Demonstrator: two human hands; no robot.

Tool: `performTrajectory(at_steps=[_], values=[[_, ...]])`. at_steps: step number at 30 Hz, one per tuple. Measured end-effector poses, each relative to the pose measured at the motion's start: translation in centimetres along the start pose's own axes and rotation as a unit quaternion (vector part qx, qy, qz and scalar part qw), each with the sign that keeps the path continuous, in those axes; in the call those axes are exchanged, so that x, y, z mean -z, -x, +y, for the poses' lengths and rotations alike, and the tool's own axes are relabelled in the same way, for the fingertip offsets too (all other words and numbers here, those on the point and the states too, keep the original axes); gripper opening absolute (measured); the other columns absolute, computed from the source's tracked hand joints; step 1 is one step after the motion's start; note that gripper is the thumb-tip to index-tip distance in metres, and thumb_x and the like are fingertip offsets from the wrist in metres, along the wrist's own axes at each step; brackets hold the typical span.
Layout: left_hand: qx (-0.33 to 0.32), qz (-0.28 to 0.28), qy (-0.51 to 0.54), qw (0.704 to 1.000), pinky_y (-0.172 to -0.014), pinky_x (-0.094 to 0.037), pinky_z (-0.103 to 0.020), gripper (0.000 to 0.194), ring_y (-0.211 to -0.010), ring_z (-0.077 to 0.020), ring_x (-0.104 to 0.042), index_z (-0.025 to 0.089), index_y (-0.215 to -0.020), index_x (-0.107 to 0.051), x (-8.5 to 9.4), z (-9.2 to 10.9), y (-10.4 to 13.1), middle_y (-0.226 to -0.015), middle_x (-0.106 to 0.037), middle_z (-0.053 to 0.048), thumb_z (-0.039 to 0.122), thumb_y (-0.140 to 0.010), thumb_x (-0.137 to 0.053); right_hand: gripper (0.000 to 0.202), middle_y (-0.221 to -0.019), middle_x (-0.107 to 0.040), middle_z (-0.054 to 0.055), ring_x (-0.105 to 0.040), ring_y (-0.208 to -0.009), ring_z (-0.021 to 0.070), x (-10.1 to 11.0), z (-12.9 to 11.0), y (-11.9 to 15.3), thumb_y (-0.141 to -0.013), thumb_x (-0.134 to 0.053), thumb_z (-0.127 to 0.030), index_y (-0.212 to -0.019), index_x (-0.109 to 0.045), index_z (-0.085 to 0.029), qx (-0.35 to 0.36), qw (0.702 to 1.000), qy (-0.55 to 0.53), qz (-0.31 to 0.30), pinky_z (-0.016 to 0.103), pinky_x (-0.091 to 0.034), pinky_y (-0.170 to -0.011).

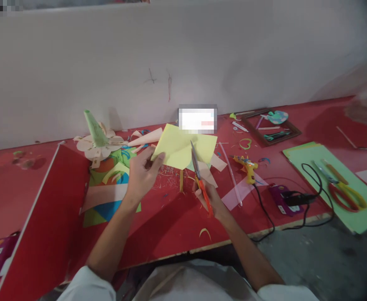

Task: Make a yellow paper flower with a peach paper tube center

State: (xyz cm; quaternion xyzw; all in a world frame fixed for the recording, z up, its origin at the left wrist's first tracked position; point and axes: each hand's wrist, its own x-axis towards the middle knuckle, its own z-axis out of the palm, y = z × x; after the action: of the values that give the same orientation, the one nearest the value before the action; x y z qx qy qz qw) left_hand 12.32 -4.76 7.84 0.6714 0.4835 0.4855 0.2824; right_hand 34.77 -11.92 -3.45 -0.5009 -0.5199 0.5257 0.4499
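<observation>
A sheet of yellow paper [174, 146] is pinched at its left edge by my left hand [144, 173], held above the red table. My right hand [210, 196] grips orange-handled scissors [204, 188], whose blades point up and lie in a cut running in from the paper's near edge. Below the sheet are a small brown stick [181, 180], pale paper pieces [219, 162] and fine scraps. To the left stands a paper flower shape with a green cone [94, 127] on pale petals.
A red upright panel [42, 225] divides the table at left. On the right are a yellow glue gun [249, 169], a purple power box [285, 200] with black cables, a brown frame [273, 127] with craft tools, and green sheets [355, 205] bearing red-and-yellow scissors [348, 194]. A pale wall stands behind.
</observation>
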Motion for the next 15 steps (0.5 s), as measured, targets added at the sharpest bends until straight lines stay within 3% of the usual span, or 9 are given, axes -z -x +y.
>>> performTrajectory(at_steps=[3,7,10,15], values=[[0.004,-0.018,0.003,1.0,-0.046,-0.032,-0.025,0.036,-0.051,-0.0094,-0.045,0.02,-0.071,-0.055,0.5,-0.3,-0.3,-0.06,-0.051,0.003,0.039,-0.099,-0.067,0.043,-0.071,-0.051,0.0,-0.046,-0.064,0.0138,-0.2,-0.3,-0.1,-0.088,-0.071,-0.06,-0.074,-0.055,-0.022,-0.004,1.0,-0.025,0.002,0.028,-0.042,-0.055],[0.016,0.03,0.03,0.999,-0.046,-0.036,-0.024,0.033,-0.05,-0.0094,-0.047,0.021,-0.077,-0.058,0.1,-0.6,-0.3,-0.061,-0.052,0.003,0.043,-0.099,-0.067,0.056,-0.069,-0.047,-0.002,-0.041,-0.06,0.0123,-0.7,-0.3,-0.2,-0.083,-0.069,-0.075,-0.075,-0.052,-0.022,-0.016,0.999,-0.028,-0.02,0.027,-0.037,-0.052],[0.01,0.047,0.017,0.999,-0.049,-0.04,-0.023,0.031,-0.053,-0.0094,-0.051,0.02,-0.08,-0.06,-0.4,-0.5,0.0,-0.065,-0.055,0.003,0.043,-0.099,-0.066,0.066,-0.074,-0.05,0.0,-0.045,-0.065,0.0142,-0.9,-0.1,-0.2,-0.082,-0.059,-0.088,-0.079,-0.051,-0.023,0.0,0.999,-0.009,-0.042,0.026,-0.038,-0.052],[0.001,0.018,-0.014,1.0,-0.05,-0.037,-0.024,0.031,-0.053,-0.0095,-0.049,0.02,-0.077,-0.057,-1.1,0.2,0.6,-0.062,-0.055,0.003,0.04,-0.1,-0.064,0.074,-0.068,-0.045,-0.002,-0.041,-0.057,0.0127,-0.9,-0.1,-0.3,-0.077,-0.051,-0.098,-0.082,-0.05,-0.024,-0.011,0.999,-0.028,-0.045,0.025,-0.032,-0.046]])
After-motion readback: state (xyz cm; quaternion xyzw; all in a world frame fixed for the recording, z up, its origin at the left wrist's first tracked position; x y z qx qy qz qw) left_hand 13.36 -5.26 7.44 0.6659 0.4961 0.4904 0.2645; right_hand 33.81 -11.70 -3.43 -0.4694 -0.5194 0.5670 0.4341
